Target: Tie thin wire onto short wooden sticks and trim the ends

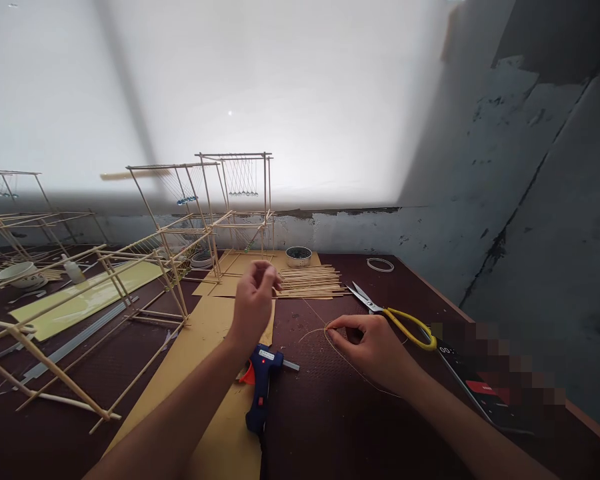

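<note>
My right hand [367, 337] pinches a thin pale thread [347, 363] between thumb and fingertips. The thread makes a small loop at the fingertips, and a loose length curves below the hand. Another stretch runs up and left toward my left hand [255, 290], which is raised with its fingers closed; the thread appears to end in that grip, though its last part is too fine to follow. Below the left hand lies a dark blue glue gun [263, 390] with a lit red light and a clear glue stick. Yellow-handled scissors [405, 327] lie beyond my right hand, blades partly apart.
Thin wooden sticks [310, 281] lie behind the hands, near a round tin [299, 256]. Stick frames [167, 240] with hanging beads stand left and behind. Cardboard [180, 387] lies beneath the glue gun. A phone [480, 383] and a clear ring-shaped coil [380, 265] are at right.
</note>
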Available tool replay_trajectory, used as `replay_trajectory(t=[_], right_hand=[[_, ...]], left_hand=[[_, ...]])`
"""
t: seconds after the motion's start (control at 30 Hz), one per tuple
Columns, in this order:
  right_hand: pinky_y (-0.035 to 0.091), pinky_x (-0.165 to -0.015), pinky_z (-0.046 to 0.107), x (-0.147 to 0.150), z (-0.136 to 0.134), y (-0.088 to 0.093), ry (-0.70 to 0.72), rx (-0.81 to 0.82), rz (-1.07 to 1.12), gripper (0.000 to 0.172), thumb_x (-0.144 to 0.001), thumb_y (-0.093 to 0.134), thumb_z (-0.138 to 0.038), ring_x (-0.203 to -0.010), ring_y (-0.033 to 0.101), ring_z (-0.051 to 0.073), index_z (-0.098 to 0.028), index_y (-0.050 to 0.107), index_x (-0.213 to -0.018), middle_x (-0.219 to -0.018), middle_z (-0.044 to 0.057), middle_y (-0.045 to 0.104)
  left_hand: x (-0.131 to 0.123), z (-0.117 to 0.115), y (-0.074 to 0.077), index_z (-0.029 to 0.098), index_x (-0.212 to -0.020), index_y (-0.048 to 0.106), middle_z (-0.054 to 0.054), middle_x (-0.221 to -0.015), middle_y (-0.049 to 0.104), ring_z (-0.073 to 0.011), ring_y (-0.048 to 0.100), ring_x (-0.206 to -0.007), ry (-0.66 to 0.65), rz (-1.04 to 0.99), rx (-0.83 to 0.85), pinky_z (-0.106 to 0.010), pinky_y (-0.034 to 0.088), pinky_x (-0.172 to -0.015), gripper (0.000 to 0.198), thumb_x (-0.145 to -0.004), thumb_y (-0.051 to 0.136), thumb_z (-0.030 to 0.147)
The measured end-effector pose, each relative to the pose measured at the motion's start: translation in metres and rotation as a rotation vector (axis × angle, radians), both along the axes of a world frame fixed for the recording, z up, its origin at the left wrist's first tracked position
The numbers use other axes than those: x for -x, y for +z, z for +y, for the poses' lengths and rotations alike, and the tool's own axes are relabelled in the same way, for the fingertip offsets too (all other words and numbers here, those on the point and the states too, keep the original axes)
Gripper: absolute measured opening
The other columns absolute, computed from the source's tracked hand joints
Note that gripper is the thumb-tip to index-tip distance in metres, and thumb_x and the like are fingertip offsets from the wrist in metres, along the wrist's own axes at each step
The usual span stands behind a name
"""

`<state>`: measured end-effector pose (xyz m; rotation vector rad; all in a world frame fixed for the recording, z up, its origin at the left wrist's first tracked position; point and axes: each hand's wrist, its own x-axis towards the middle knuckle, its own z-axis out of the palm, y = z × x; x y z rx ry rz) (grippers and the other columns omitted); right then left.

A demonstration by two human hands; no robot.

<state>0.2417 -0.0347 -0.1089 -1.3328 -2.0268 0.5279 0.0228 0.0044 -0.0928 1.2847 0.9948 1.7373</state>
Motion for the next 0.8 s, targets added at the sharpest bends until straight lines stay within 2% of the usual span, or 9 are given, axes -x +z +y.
replay_trajectory(t=[0.13, 0.23, 0.33, 0.47, 0.57, 0.6, 0.67, 0.73, 0.8], right_hand=[[0.036, -0.055, 0.026, 0.000, 0.001, 0.000, 0.053, 0.052, -0.165, 0.022, -0.083, 0.058, -0.028, -0.056, 0.050, 0.014, -0.020, 0.077, -0.076, -0.059, 0.000, 0.060], [0.036, -0.056, 0.026, -0.001, 0.001, 0.000, 0.042, 0.046, -0.221, 0.020, -0.081, 0.058, -0.026, -0.056, 0.050, 0.014, -0.021, 0.076, -0.075, -0.060, 0.000, 0.060], [0.035, -0.055, 0.026, 0.000, -0.002, 0.000, 0.059, 0.055, -0.210, 0.020, -0.083, 0.057, -0.027, -0.056, 0.049, 0.014, -0.021, 0.075, -0.074, -0.060, 0.000, 0.058], [0.034, -0.053, 0.024, 0.001, -0.006, 0.001, 0.116, 0.091, -0.168, 0.019, -0.084, 0.057, -0.026, -0.055, 0.046, 0.012, -0.021, 0.073, -0.074, -0.060, -0.002, 0.056], [0.034, -0.052, 0.024, 0.002, -0.008, 0.002, 0.124, 0.098, -0.158, 0.019, -0.083, 0.057, -0.024, -0.055, 0.047, 0.011, -0.021, 0.073, -0.074, -0.061, -0.002, 0.057], [0.034, -0.052, 0.024, 0.001, -0.008, 0.002, 0.123, 0.098, -0.158, 0.019, -0.083, 0.057, -0.023, -0.056, 0.047, 0.011, -0.021, 0.073, -0.074, -0.061, -0.001, 0.058], [0.034, -0.052, 0.024, 0.000, -0.007, 0.002, 0.118, 0.096, -0.158, 0.019, -0.082, 0.058, -0.022, -0.056, 0.048, 0.011, -0.021, 0.074, -0.074, -0.061, -0.001, 0.058], [0.035, -0.053, 0.024, -0.001, -0.007, 0.001, 0.115, 0.092, -0.157, 0.018, -0.082, 0.058, -0.022, -0.055, 0.048, 0.011, -0.021, 0.074, -0.074, -0.061, -0.001, 0.059], [0.035, -0.053, 0.023, -0.001, -0.006, 0.001, 0.115, 0.085, -0.153, 0.017, -0.081, 0.058, -0.021, -0.055, 0.048, 0.011, -0.021, 0.074, -0.074, -0.061, -0.001, 0.059]], left_hand=[[0.025, 0.029, 0.010, 0.019, -0.088, 0.050, 0.004, -0.072, 0.057, -0.0064, 0.054, -0.059, 0.180, -0.277, 0.105, -0.020, 0.043, -0.061, 0.009, -0.089, 0.059, 0.022], [0.033, 0.053, 0.024, 0.018, -0.086, 0.046, -0.002, -0.078, 0.065, -0.0071, 0.060, -0.063, 0.163, -0.301, 0.216, -0.021, 0.045, -0.062, 0.009, -0.093, 0.051, 0.015], [0.019, 0.071, 0.045, 0.016, -0.084, 0.049, -0.010, -0.084, 0.072, -0.0133, 0.068, -0.073, -0.019, -0.233, 0.283, -0.027, 0.052, -0.071, 0.011, -0.092, 0.052, 0.010], [-0.024, 0.083, 0.082, 0.013, -0.081, 0.055, -0.017, -0.095, 0.074, -0.0210, 0.073, -0.079, -0.341, -0.085, 0.325, -0.034, 0.054, -0.078, 0.010, -0.087, 0.060, 0.007], [-0.055, 0.093, 0.102, 0.015, -0.086, 0.051, -0.014, -0.116, 0.072, -0.0175, 0.073, -0.090, -0.526, -0.019, 0.067, -0.032, 0.052, -0.085, 0.010, -0.094, 0.057, 0.016], [-0.062, 0.098, 0.103, 0.016, -0.088, 0.050, -0.012, -0.120, 0.070, -0.0167, 0.073, -0.094, -0.520, 0.000, -0.003, -0.031, 0.052, -0.087, 0.009, -0.096, 0.054, 0.019], [-0.071, 0.111, 0.097, 0.017, -0.094, 0.050, -0.011, -0.122, 0.070, -0.0154, 0.072, -0.098, -0.394, 0.192, -0.039, -0.029, 0.053, -0.087, 0.011, -0.100, 0.045, 0.024], [-0.072, 0.125, 0.079, 0.016, -0.099, 0.053, -0.012, -0.115, 0.072, -0.0148, 0.072, -0.093, -0.167, 0.594, 0.036, -0.028, 0.054, -0.082, 0.018, -0.102, 0.037, 0.025], [-0.066, 0.137, 0.054, 0.014, -0.093, 0.059, -0.014, -0.103, 0.074, -0.0200, 0.072, -0.091, -0.072, 0.763, 0.103, -0.031, 0.054, -0.081, 0.012, -0.094, 0.050, 0.021]])
